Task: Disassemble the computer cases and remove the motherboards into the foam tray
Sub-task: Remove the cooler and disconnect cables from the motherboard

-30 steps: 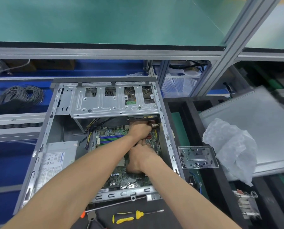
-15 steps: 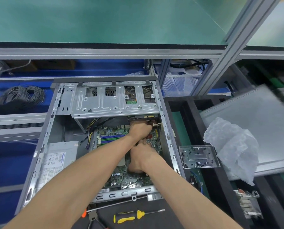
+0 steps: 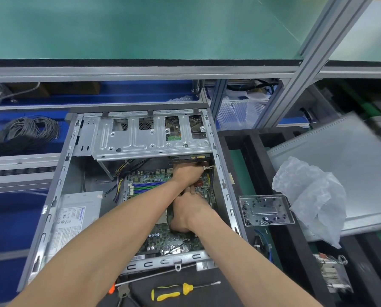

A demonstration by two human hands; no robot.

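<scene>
Blue shelving backed the open computer case. Both hands, left hand and right hand, reached its motherboard; each grip's hold was indeterminate. Attached cables risked connector damage during lifting.

The grey metal computer case lies open on its side at the near edge of the surface, drive cage toward the far end. The green motherboard sits flat inside against its right wall. The black foam tray lies just right of the case.
</scene>
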